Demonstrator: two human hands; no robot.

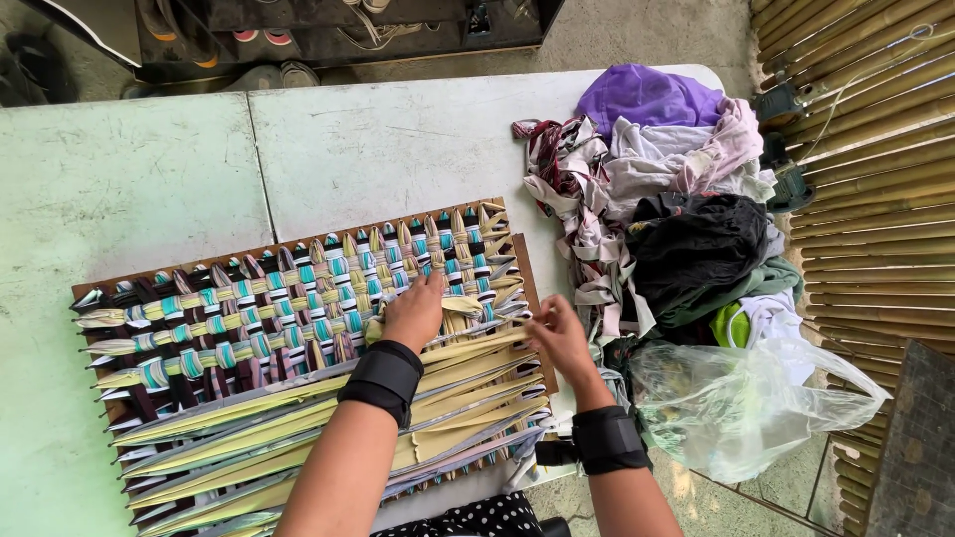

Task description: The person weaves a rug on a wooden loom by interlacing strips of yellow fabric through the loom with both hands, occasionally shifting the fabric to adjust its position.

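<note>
Nearest the camera: two forearms, each with a black wrist strap. Left hand (413,310) lies knuckles-up on the wooden peg-edged weaving frame (298,348); its fingers are tucked down among the strips, so whether they pinch one cannot be told. Right hand (559,338) sits at the frame's right edge, fingers (542,320) curled around the end of a pale yellow fabric strip (477,343), likely holding it taut against the pegs.

The frame rests flat on the pale green counter (378,149), angled slightly. Near half: long yellow and grey strips laid side by side, unwoven. Far half: dense checkered weave of teal, white, yellow and maroon.

Right of the frame: clear plastic bag (736,403), then a heap of mixed cloth scraps (676,189), purple on top, within reach.

Farthest: dark shoe rack (328,30).
</note>
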